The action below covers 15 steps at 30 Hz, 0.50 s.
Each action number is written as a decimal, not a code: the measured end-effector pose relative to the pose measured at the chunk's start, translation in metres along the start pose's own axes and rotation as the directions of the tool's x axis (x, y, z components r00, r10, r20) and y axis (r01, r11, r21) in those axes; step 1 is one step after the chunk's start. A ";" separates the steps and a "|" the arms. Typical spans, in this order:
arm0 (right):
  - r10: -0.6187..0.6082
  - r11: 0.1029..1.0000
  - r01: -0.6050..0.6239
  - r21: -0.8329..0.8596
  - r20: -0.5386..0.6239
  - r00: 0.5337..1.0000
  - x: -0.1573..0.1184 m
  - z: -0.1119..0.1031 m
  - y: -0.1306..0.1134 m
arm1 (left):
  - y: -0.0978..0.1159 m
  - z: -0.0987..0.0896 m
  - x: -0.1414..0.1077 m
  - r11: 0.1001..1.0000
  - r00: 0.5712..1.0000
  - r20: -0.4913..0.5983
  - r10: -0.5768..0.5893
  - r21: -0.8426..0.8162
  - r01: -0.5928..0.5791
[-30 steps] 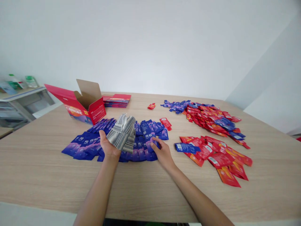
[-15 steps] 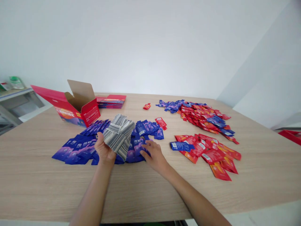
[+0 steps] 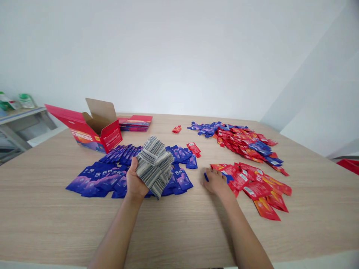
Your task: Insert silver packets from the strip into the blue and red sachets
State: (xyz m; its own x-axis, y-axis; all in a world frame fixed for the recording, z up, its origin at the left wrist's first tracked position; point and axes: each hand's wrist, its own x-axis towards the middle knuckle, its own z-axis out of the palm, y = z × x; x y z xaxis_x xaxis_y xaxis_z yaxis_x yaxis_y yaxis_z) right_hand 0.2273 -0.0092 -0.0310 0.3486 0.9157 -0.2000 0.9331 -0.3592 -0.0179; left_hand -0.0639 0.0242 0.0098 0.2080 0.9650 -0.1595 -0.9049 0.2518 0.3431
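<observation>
My left hand (image 3: pixel 136 182) grips a grey, cream and black striped bundle (image 3: pixel 155 164) that looks like folded cloth, raised above blue sachets. Its thumb lies along the near left edge. My right hand (image 3: pixel 215 182) is down at the left side of the red sachet group, fingers curled over a blue sachet (image 3: pixel 227 177) that is partly hidden beneath them. Overlapping blue sachets (image 3: pixel 97 178) lie in rows on the table under and around my left hand. Red sachets (image 3: pixel 256 189) are spread loosely to the right of my right hand.
An open red carton (image 3: pixel 112 135) stands at the left with its flaps up. Behind it lie flat stacked red cartons (image 3: pixel 137 123). A large mixed heap of red and blue sachets (image 3: pixel 241 144) sits at the back right. One small red sachet (image 3: pixel 176 129) lies alone near the wall.
My right hand has moved right, from the blue rows onto the blue sachet beside the red ones. The striped bundle in my left hand has shifted slightly right and turned; the view has shifted a little.
</observation>
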 end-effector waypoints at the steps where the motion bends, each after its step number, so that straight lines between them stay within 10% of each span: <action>1: -0.021 1.000 0.021 0.005 -0.027 0.999 0.000 0.001 0.000 | -0.001 -0.001 0.000 1.000 1.000 -0.002 -0.018 0.011 0.018; 11: 0.058 0.986 -0.004 0.165 -0.323 0.945 0.005 -0.018 0.013 | -0.032 -0.001 -0.012 0.929 0.898 0.236 -0.370 0.082 0.361; 15: 0.064 0.913 0.210 0.350 -0.630 0.774 0.000 -0.020 0.009 | -0.060 0.003 -0.025 0.819 0.801 0.175 -0.573 0.157 0.552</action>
State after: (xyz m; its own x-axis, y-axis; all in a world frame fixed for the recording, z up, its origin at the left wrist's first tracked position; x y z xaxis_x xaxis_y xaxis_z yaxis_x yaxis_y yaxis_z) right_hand 0.2375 -0.0083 -0.0114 0.3849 0.7997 0.4608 0.8941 -0.1991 -0.4013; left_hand -0.0136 -0.0144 -0.0041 0.7501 0.6412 -0.1618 -0.5684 0.7502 0.3378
